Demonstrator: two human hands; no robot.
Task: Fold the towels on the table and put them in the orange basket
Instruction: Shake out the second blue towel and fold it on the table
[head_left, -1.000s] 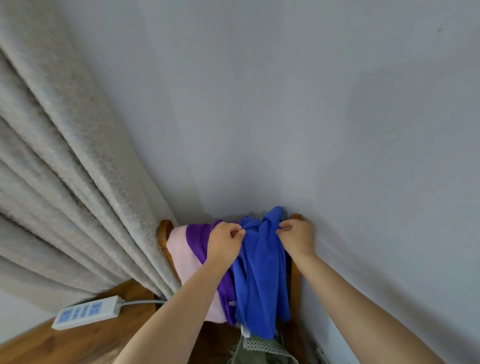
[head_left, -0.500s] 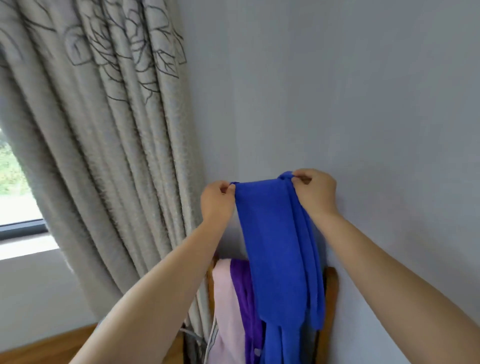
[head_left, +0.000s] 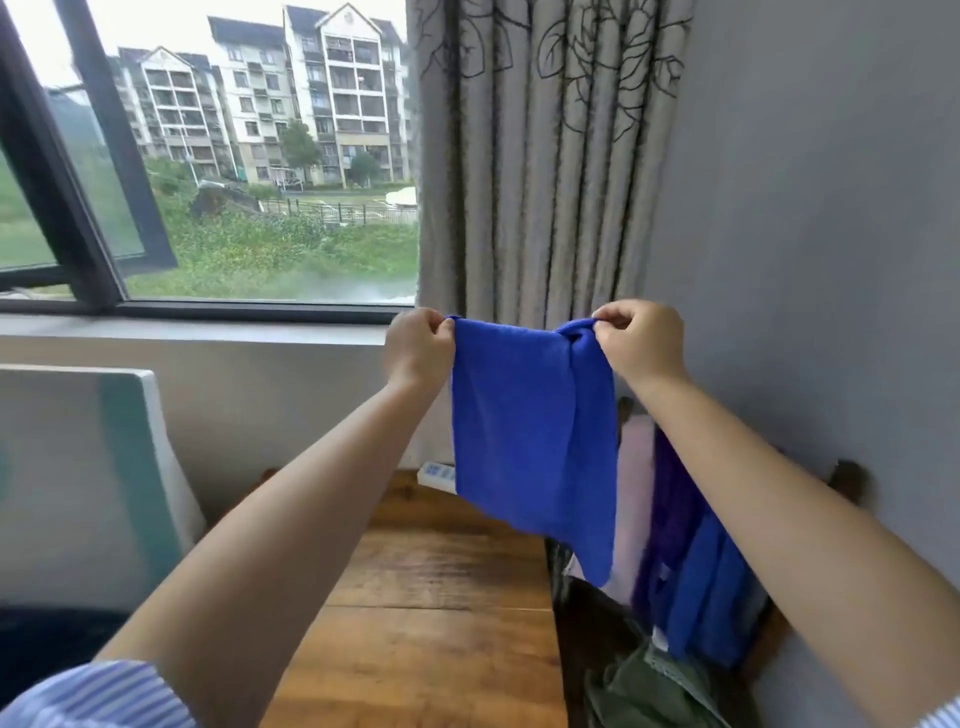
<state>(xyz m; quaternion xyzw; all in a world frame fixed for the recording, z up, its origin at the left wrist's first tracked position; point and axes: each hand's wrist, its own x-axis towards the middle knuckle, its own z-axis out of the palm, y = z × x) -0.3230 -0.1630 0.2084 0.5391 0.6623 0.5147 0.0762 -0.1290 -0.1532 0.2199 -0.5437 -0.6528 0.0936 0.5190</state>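
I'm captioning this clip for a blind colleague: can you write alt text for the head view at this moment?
Both hands hold a blue towel up by its top corners, the left hand and right hand each pinching one, so it hangs over a wooden table. Behind are a window, a patterned curtain and a grey wall; more towels hang at the right.

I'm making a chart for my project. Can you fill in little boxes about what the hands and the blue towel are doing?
left hand: left hand pinches one top corner of the bright blue soft towel
right hand: right hand pinches the other top corner, bunched
towel: hangs in the air, unfolded
below: brown wooden table
behind: grey flower-print curtain
orange basket: not in view
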